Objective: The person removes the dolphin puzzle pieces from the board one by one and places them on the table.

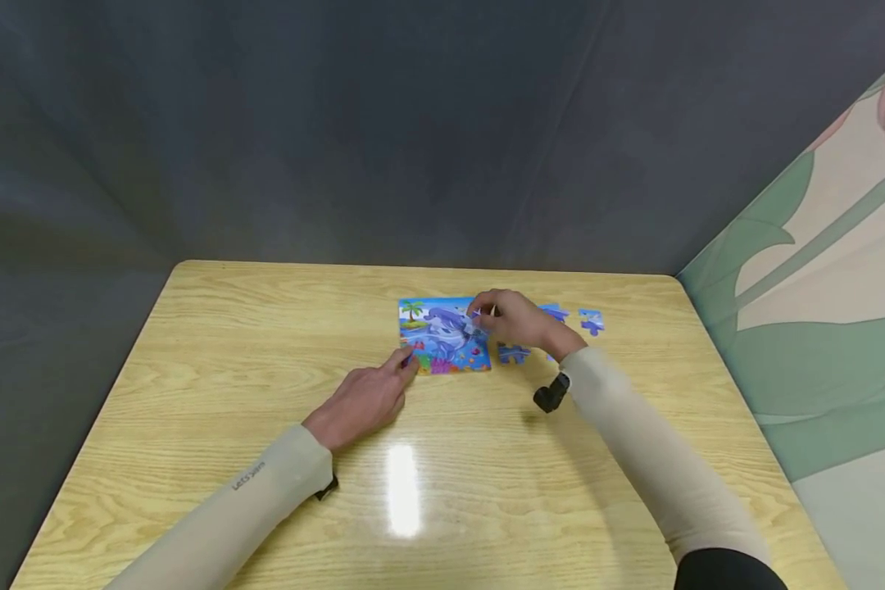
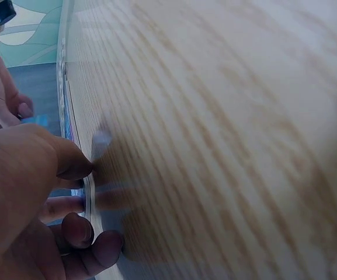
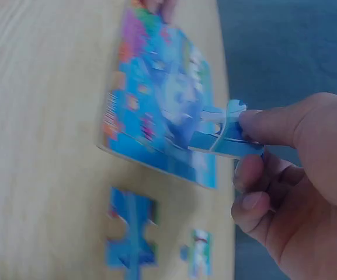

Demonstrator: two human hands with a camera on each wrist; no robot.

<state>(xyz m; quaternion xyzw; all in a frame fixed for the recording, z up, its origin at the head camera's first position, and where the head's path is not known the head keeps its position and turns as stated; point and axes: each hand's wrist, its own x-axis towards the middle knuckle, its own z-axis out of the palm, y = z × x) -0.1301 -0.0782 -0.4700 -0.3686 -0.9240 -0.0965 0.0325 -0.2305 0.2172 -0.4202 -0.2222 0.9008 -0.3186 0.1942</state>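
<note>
Glare on tabletop (image 1: 265, 352), light perhaps overhead

1. I see a pale wood-grained table (image 1: 229, 369) with rounded far corners.
2. Near its 12 o'clock edge lies a colourful dolphin picture (image 1: 431, 328).
3. Around 3 o'clock from that, loose puzzle pieces (image 1: 592, 319) lie, some partly hidden from me.

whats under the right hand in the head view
The right hand pinches a puzzle piece over the right part of the dolphin picture; whatever lies directly beneath the hand is covered from that view.
</note>
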